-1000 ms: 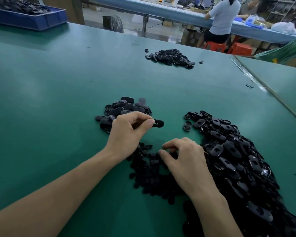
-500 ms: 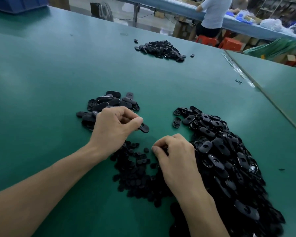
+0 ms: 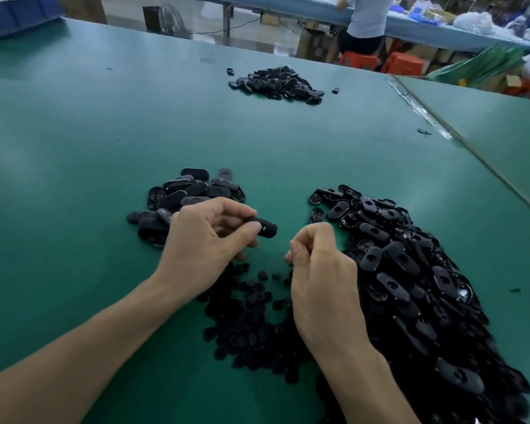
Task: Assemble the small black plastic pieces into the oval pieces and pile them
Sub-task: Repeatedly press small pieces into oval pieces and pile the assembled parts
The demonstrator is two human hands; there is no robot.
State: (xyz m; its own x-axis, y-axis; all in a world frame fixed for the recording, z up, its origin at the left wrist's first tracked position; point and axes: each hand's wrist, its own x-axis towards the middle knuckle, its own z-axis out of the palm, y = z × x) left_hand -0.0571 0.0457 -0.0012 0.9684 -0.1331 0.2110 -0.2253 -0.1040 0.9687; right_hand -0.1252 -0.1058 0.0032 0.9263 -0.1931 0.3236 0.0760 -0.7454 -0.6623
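- Over the green table (image 3: 74, 179), the left hand (image 3: 205, 240) pinches one oval piece (image 3: 266, 228) between thumb and fingers, with one end sticking out to the right.
- The right hand (image 3: 322, 270) is just beside it, fingers curled tight and thumb on the first finger. Nobody can tell if a piece is inside.
- Small black pieces (image 3: 251, 319) lie under both hands.
- A big heap of oval pieces (image 3: 410, 286) lies on the right, and a small pile (image 3: 190, 191) sits behind the left hand.
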